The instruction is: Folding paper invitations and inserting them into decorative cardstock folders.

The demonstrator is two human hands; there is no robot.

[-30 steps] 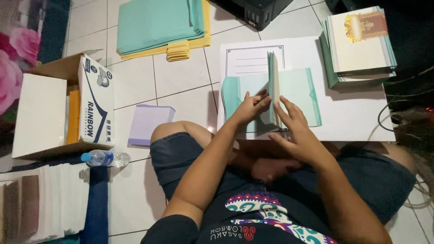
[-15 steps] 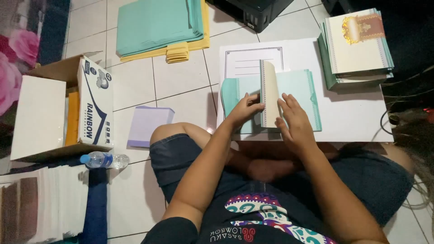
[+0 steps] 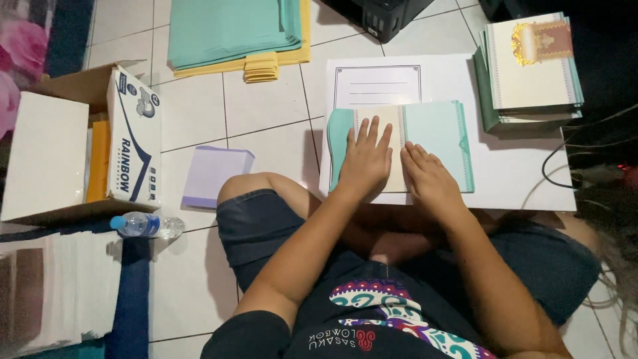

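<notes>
Flat: both hands [image 3: 395, 163] (card's [image 3: 435, 133] edge).

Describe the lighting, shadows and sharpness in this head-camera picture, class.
Head view: even, bright light on the tiled floor and the white sheet; soft shadows under the left hand and right hand; the top-right corner falls into darkness; the teal card is sharp, and hair at the right edge is blurred.
</notes>
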